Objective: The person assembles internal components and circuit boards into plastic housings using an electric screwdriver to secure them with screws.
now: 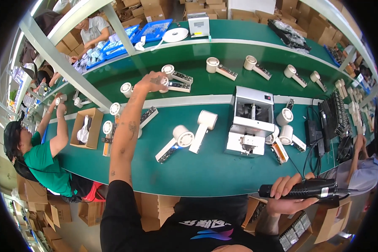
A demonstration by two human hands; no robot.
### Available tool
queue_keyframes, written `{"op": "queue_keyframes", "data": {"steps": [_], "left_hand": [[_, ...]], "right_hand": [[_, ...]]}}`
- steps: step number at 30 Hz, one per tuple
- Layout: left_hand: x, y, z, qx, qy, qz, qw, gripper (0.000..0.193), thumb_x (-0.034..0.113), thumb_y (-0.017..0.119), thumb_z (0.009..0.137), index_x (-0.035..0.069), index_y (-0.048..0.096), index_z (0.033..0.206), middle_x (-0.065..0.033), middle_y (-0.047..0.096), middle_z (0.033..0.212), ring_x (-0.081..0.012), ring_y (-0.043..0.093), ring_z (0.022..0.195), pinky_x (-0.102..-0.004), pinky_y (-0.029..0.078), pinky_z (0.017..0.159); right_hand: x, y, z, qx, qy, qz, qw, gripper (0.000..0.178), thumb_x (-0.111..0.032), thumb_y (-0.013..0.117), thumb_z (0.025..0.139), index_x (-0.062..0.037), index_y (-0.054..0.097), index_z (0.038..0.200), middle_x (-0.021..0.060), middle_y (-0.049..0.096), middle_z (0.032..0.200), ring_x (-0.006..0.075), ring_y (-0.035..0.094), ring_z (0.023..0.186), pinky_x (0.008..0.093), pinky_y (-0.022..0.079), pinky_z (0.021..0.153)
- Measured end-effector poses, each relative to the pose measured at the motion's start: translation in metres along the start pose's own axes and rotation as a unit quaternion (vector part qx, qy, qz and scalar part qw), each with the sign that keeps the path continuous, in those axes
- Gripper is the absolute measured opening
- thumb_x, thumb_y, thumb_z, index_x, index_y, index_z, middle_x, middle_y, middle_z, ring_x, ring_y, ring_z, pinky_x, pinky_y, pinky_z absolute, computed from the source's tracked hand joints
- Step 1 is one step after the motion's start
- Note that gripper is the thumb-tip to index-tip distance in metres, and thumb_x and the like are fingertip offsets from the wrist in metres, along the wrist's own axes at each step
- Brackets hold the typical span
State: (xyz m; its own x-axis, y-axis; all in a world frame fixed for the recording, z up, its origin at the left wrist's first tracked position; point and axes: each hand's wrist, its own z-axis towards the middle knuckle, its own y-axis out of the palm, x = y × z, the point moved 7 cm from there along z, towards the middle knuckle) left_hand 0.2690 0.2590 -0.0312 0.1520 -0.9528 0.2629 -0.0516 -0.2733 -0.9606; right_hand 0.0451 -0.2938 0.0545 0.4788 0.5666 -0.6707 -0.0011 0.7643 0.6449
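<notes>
Left hand (149,82): stretched far out, fingers clamped on a white handheld fan (174,85) over the far conveyor belt (222,82).
Right hand (287,195): kept near, fingers wrapped around a black electric screwdriver (300,190).
Tabletop (206,168): two more fans (176,143) laid left of a grey machine (248,122).
</notes>
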Motion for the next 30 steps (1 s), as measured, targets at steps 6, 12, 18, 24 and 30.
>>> {"op": "queue_keyframes", "data": {"steps": [6, 12, 18, 24, 30], "left_hand": [[0.024, -0.03, 0.048, -0.024, -0.026, 0.005, 0.999, 0.069, 0.043, 0.077, 0.075, 0.018, 0.059, 0.137, -0.0153, 0.049, 0.145, -0.0291, 0.049, 0.132, -0.0396, 0.04, 0.11], [0.009, -0.017, 0.061, -0.018, 0.085, 0.05, 0.995, 0.063, 0.012, 0.079, 0.074, 0.025, 0.061, 0.133, -0.0059, 0.055, 0.134, -0.0275, 0.05, 0.13, -0.0375, 0.042, 0.11], [0.133, -0.095, -0.102, 0.096, 0.279, 0.02, 0.955, 0.048, 0.012, 0.077, 0.077, 0.015, 0.063, 0.123, -0.0086, 0.058, 0.112, -0.0302, 0.057, 0.111, -0.04, 0.049, 0.095], [0.212, -0.044, -0.254, 0.01, 0.298, 0.098, 0.95, 0.044, 0.019, 0.078, 0.076, 0.008, 0.061, 0.116, -0.011, 0.052, 0.106, -0.027, 0.057, 0.098, -0.0376, 0.055, 0.066], [0.234, 0.032, -0.299, -0.043, 0.313, 0.109, 0.942, 0.04, 0.019, 0.073, 0.077, 0.003, 0.062, 0.112, -0.0111, 0.05, 0.094, -0.0221, 0.054, 0.087, -0.0298, 0.05, 0.052]], "right_hand": [[-0.008, -0.018, -0.005, 0.055, 0.007, -0.037, 0.998, 0.067, -0.072, 0.031, 0.097, -0.0085, 0.036, 0.118, 0.0029, 0.038, 0.056, 0.0121, 0.036, 0.034, 0.0263, 0.035, 0.031], [0.001, 0.009, -0.013, -0.012, 0.063, 0.005, 0.998, 0.061, -0.064, 0.027, 0.103, -0.0081, 0.042, 0.122, 0.0014, 0.036, 0.058, 0.0097, 0.029, 0.035, 0.0242, 0.029, 0.031], [0.015, -0.02, -0.014, -0.009, 0.097, 0.005, 0.995, 0.062, -0.065, 0.026, 0.102, -0.0083, 0.041, 0.124, 0.0026, 0.037, 0.058, 0.012, 0.032, 0.035, 0.0265, 0.031, 0.031], [0.046, 0.008, -0.021, -0.08, 0.158, 0.106, 0.979, 0.07, -0.073, 0.031, 0.097, -0.0107, 0.036, 0.128, 0.007, 0.046, 0.062, 0.0168, 0.044, 0.039, 0.031, 0.041, 0.038], [0.052, 0.008, -0.027, -0.098, 0.183, 0.157, 0.965, 0.073, -0.073, 0.038, 0.096, -0.0112, 0.036, 0.135, 0.0094, 0.05, 0.068, 0.0197, 0.05, 0.047, 0.0338, 0.046, 0.045]]}}
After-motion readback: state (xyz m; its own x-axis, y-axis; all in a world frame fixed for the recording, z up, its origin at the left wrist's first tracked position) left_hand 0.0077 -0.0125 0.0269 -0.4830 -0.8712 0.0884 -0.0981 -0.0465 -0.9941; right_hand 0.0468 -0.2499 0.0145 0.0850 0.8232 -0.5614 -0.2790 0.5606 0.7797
